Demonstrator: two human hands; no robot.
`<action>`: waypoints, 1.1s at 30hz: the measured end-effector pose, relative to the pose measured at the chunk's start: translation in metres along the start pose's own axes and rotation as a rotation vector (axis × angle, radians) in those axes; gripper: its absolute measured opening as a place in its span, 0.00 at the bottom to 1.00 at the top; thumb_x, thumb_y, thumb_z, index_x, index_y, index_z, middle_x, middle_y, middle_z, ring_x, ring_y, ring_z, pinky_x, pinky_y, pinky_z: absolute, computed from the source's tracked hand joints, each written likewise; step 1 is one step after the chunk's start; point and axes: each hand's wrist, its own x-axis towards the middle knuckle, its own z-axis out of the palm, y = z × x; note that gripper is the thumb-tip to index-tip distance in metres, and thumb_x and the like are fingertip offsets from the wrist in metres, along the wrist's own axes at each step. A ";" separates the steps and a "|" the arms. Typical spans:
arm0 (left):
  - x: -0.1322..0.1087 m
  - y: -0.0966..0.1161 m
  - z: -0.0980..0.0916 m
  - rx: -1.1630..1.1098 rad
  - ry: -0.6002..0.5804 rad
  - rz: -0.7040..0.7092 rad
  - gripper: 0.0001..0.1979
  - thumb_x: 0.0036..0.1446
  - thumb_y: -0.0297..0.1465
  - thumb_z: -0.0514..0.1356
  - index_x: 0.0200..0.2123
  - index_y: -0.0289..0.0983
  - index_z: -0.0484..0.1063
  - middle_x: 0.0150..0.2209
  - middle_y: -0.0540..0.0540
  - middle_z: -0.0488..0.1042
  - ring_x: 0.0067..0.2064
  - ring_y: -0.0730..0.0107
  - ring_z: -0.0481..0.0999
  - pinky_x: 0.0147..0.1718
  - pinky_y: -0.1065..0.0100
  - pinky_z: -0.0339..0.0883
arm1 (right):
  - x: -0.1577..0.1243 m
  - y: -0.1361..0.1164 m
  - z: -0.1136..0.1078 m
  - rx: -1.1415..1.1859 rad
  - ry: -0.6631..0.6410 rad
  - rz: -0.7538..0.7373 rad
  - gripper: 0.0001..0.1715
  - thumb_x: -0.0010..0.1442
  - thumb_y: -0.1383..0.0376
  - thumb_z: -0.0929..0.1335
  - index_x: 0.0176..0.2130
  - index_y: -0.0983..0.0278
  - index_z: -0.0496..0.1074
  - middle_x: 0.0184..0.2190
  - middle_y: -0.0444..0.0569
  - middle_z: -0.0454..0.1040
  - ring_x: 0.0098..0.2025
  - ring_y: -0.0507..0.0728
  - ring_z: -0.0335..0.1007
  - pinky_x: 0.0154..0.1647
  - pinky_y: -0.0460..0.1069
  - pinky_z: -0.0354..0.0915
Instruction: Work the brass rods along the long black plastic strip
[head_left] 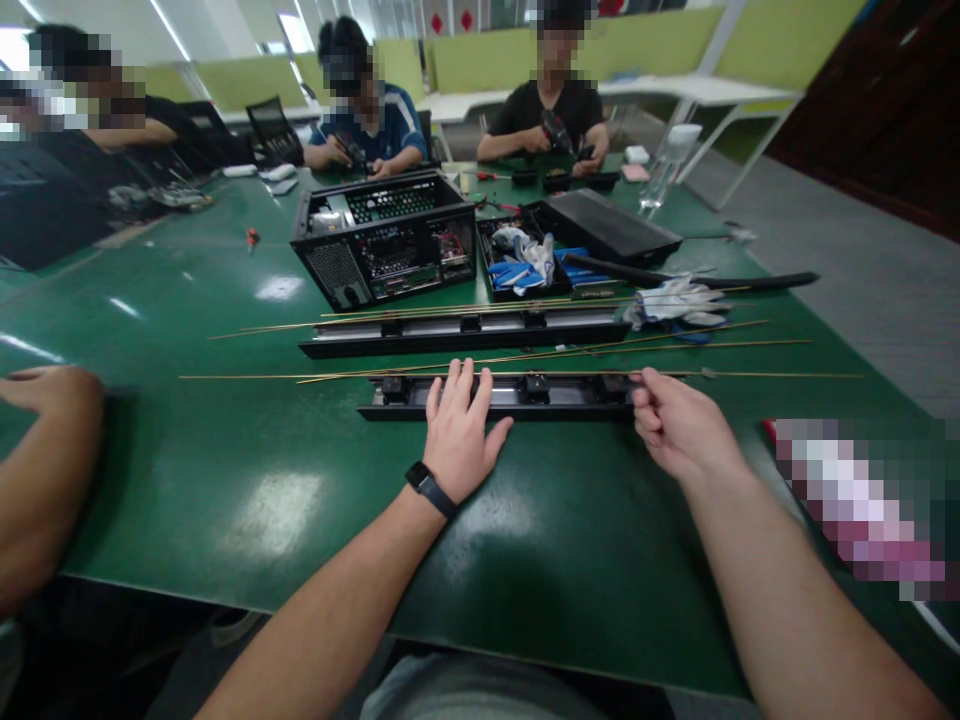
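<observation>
A long black channel rail [570, 411] with dark blocks set inside it lies across the table in front of me. My left hand [459, 425] rests on its left half with the fingers spread, a dark band on the wrist. At the rail's right end, my right hand [671, 412] is closed in a pinch; what sits between its fingertips is hidden. Thin brass-coloured rods [240, 377] run along the rail's far edge and stick out past both ends. Behind them lies a second black rail [450, 341], with more rods along its back.
An open computer case [330, 270] stands beyond the rails. To its right are a black tray [487, 287] holding gloves, a flat black box [622, 225], a glove [679, 300] and a clear bottle [667, 170]. Co-workers sit across the table; another person's arm [52, 460] rests at left.
</observation>
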 end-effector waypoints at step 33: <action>0.001 0.002 -0.003 -0.012 -0.013 0.007 0.35 0.81 0.36 0.70 0.84 0.34 0.74 0.89 0.23 0.65 0.93 0.30 0.61 0.90 0.29 0.58 | 0.011 -0.009 -0.013 0.048 0.100 0.030 0.16 0.86 0.60 0.77 0.43 0.59 0.76 0.26 0.35 0.69 0.16 0.45 0.57 0.12 0.41 0.48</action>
